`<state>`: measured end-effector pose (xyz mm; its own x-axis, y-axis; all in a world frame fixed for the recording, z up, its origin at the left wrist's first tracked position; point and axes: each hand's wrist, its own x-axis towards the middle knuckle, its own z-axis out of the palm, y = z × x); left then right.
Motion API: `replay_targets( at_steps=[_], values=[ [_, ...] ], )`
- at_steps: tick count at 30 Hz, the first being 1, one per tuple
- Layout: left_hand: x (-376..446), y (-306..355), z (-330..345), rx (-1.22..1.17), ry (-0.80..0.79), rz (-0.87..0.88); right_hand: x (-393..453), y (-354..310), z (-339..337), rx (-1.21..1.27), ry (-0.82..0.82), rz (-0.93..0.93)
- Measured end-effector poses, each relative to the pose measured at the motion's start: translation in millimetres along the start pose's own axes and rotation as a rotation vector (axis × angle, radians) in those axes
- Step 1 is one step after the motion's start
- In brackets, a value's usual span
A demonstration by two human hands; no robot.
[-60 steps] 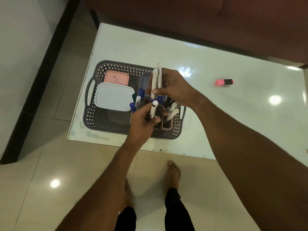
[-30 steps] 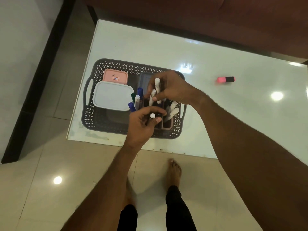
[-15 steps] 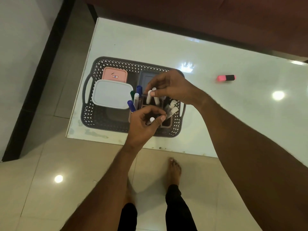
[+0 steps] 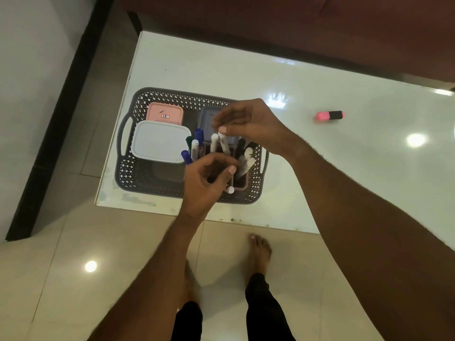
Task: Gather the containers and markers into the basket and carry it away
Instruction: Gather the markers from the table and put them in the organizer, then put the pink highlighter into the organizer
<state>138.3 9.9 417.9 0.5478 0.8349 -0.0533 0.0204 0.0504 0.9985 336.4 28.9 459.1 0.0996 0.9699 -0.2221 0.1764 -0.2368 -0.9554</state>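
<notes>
Standing in a holder (image 4: 240, 184) inside the basket (image 4: 138, 173) at the table's (image 4: 320, 168) near-left corner, the markers (image 4: 222, 143) are overhung by both hands: right hand (image 4: 251, 124) and left hand (image 4: 204, 183), fingers loosely curled, nothing visibly pinched.

The basket (image 4: 138, 168) sits at the near left corner of the tabletop (image 4: 320, 173), its near rim close to the edge. Inside, a white box (image 4: 160, 141) and a pink box (image 4: 165, 115) fill the far left part, leaving bare floor only in the near left. The right part is crowded: upright markers (image 4: 197, 143) stand in a holder (image 4: 242, 184), with both hands above them, the left hand (image 4: 204, 183) low over the near side and the right hand (image 4: 248, 124) over the far side. To the right of the basket the tabletop is open, apart from a pink highlighter (image 4: 330, 115) lying well away. The far strip of tabletop is bounded by a dark sofa (image 4: 295, 25).
</notes>
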Motion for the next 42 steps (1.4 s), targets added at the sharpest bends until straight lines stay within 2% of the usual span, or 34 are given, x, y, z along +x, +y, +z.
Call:
replay_targets(
  at_steps=[5,7,10,14,17,20,25,30,35,39,42],
  values=[
    [5.5,9.5,4.0,0.034,0.083,0.052,-1.7,5.3,-14.1,0.079,0.203,-0.065],
    [11.0,17.2,7.4,0.068,0.130,0.096,-3.2,6.7,-21.7,0.081,0.337,-0.089],
    [22.4,30.5,16.1,0.146,0.222,0.149,-7.8,13.3,-39.0,-0.095,0.572,-0.113],
    [42.5,46.7,39.6,0.249,0.257,0.220,-22.8,33.4,-72.7,-0.379,0.699,-0.100],
    [61.1,56.0,71.6,0.329,0.214,0.263,-41.8,46.5,-101.8,-0.611,0.674,-0.068],
    [86.6,49.6,111.1,0.470,0.097,0.251,-58.3,58.6,-131.7,-0.779,0.645,-0.005],
    [122.5,24.2,184.0,0.662,-0.046,0.278,-73.1,92.2,-178.5,-0.913,0.626,0.087],
    [144.1,-15.2,234.9,0.887,-0.095,0.282,-73.6,128.6,-211.1,-0.992,0.494,0.173],
    [154.7,-54.3,258.3,1.041,-0.097,0.251,-63.0,160.2,-221.7,-1.047,0.415,0.145],
    [155.8,-66.1,262.9,1.065,-0.122,0.233,-57.2,171.5,-216.8,-1.105,0.462,0.016],
    [154.9,-70.3,261.2,1.092,-0.139,0.224,-56.8,174.3,-213.4,-1.170,0.438,0.039]
  ],
)
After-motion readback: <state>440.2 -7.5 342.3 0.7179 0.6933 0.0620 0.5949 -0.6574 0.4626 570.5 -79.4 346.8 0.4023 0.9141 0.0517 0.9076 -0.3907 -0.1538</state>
